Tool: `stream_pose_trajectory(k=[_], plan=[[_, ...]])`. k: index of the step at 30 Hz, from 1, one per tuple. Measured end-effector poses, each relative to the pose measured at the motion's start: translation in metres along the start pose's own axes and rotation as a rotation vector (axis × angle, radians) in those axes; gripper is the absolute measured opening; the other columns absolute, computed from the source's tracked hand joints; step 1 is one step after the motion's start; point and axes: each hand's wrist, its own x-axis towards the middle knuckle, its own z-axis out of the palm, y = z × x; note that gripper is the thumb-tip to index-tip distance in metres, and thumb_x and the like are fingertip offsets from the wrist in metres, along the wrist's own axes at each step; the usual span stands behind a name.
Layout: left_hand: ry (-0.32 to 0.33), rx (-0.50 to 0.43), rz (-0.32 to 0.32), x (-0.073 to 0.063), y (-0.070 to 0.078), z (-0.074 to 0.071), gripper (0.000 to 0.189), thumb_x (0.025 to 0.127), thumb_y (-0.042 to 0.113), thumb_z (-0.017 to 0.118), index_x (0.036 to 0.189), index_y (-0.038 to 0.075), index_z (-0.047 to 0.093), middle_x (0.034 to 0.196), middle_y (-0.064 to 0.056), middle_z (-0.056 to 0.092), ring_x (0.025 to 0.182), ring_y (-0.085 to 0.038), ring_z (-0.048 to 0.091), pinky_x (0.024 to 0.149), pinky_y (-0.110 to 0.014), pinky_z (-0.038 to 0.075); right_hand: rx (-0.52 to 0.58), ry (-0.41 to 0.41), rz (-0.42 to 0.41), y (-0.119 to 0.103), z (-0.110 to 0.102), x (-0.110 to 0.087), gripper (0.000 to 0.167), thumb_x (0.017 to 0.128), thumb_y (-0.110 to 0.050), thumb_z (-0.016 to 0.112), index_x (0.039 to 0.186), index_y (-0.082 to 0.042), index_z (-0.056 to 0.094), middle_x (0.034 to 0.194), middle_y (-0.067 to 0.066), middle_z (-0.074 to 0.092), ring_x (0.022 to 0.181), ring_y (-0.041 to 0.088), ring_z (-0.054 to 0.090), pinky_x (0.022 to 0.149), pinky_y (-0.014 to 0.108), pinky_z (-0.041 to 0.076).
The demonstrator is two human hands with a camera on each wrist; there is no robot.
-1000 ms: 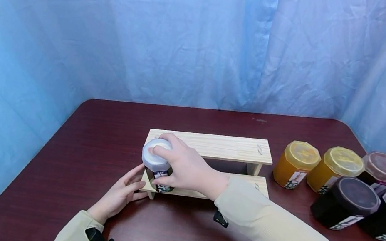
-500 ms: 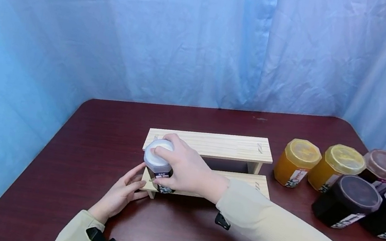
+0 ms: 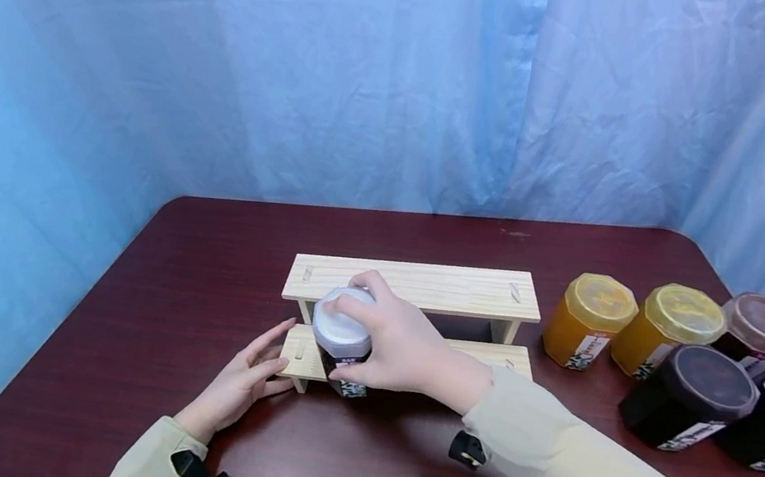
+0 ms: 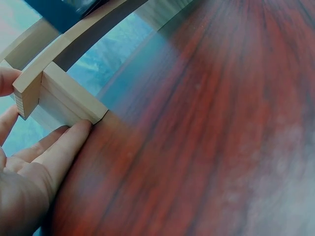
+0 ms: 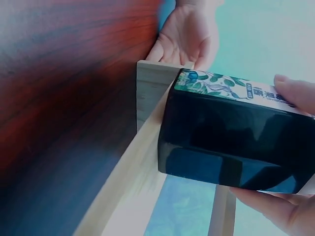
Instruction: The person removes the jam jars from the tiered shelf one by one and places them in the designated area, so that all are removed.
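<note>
A two-step wooden rack (image 3: 413, 281) stands mid-table. My right hand (image 3: 403, 346) grips a dark jar (image 3: 341, 337) with a whitish lid and patterned label. The jar is over the left part of the lower step, by its front edge, hiding part of the board. In the right wrist view, the jar (image 5: 231, 142) appears tilted beside the wood; contact with the step cannot be told. At the rack's left end, my left hand (image 3: 235, 386) holds the lower step, thumb at its front corner. In the left wrist view, its other fingers (image 4: 74, 140) touch the leg (image 4: 69, 101).
Right of the rack stand two yellow jars (image 3: 590, 326) (image 3: 667, 338), with several dark jars (image 3: 687, 403) beside them. The dark red table (image 3: 211, 278) ends at a blue curtain (image 3: 362, 85) behind and at the sides.
My right hand has moved the dark jar rightward along the lower step, baring the step's left end. The left hand stays at the rack's corner.
</note>
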Motion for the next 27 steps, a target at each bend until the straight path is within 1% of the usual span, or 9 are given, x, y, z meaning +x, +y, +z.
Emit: stream_pose_trajectory(k=[3, 7, 12, 16, 21, 25, 27], plan=[[0.017, -0.002, -0.008, 0.001, 0.001, 0.0, 0.067, 0.096, 0.011, 0.049, 0.152, 0.011, 0.012, 0.138, -0.023, 0.037, 0.105, -0.01, 0.06, 0.088, -0.032, 0.051, 0.013, 0.009, 0.005, 0.001, -0.006, -0.007, 0.061, 0.059, -0.029, 0.09, 0.11, -0.017, 0.059, 0.115, 0.01, 0.047, 0.087, 0.021, 0.06, 0.075, 0.03, 0.053], [0.037, -0.014, -0.024, 0.003, 0.002, 0.001, 0.065, 0.096, 0.009, 0.048, 0.152, 0.015, 0.015, 0.143, -0.027, 0.031, 0.106, -0.01, 0.06, 0.089, -0.032, 0.051, 0.04, 0.003, 0.031, 0.002, -0.015, -0.016, 0.062, 0.058, -0.027, 0.091, 0.11, -0.017, 0.059, 0.117, 0.009, 0.047, 0.087, 0.022, 0.06, 0.075, 0.031, 0.054], [0.048, -0.006, -0.029, 0.004, 0.002, 0.001, 0.065, 0.096, 0.008, 0.047, 0.152, 0.014, 0.015, 0.142, -0.028, 0.031, 0.105, -0.011, 0.06, 0.089, -0.033, 0.051, 0.078, 0.004, 0.056, 0.002, -0.027, -0.025, 0.058, 0.059, -0.024, 0.09, 0.108, -0.017, 0.06, 0.118, 0.008, 0.045, 0.092, 0.022, 0.059, 0.077, 0.032, 0.054], [0.06, -0.02, -0.033, 0.002, 0.002, 0.001, 0.065, 0.096, 0.008, 0.048, 0.152, 0.015, 0.016, 0.142, -0.028, 0.032, 0.105, -0.012, 0.06, 0.088, -0.033, 0.051, 0.093, -0.001, 0.059, 0.003, -0.035, -0.03, 0.057, 0.061, -0.021, 0.089, 0.111, -0.019, 0.061, 0.117, 0.006, 0.044, 0.094, 0.022, 0.057, 0.079, 0.033, 0.053], [0.04, -0.02, -0.03, 0.0, 0.001, 0.002, 0.066, 0.096, 0.009, 0.047, 0.153, 0.013, 0.013, 0.142, -0.029, 0.031, 0.105, -0.011, 0.059, 0.089, -0.033, 0.051, 0.112, -0.006, 0.073, 0.006, -0.045, -0.039, 0.061, 0.06, -0.017, 0.089, 0.115, -0.02, 0.063, 0.118, 0.006, 0.044, 0.096, 0.021, 0.055, 0.079, 0.034, 0.053], [0.032, -0.012, -0.025, 0.0, 0.001, 0.002, 0.066, 0.096, 0.011, 0.048, 0.153, 0.014, 0.013, 0.141, -0.028, 0.032, 0.106, -0.011, 0.059, 0.089, -0.033, 0.05, 0.084, -0.016, 0.076, 0.01, -0.061, -0.05, 0.064, 0.059, -0.017, 0.09, 0.117, -0.021, 0.062, 0.12, 0.006, 0.043, 0.099, 0.02, 0.052, 0.077, 0.034, 0.053], [0.029, -0.008, -0.023, 0.001, 0.001, 0.002, 0.066, 0.097, 0.011, 0.048, 0.153, 0.014, 0.014, 0.141, -0.029, 0.031, 0.106, -0.012, 0.059, 0.089, -0.033, 0.05, 0.05, -0.018, 0.064, 0.013, -0.069, -0.057, 0.065, 0.058, -0.017, 0.09, 0.117, -0.022, 0.061, 0.12, 0.005, 0.044, 0.1, 0.02, 0.052, 0.076, 0.033, 0.053]])
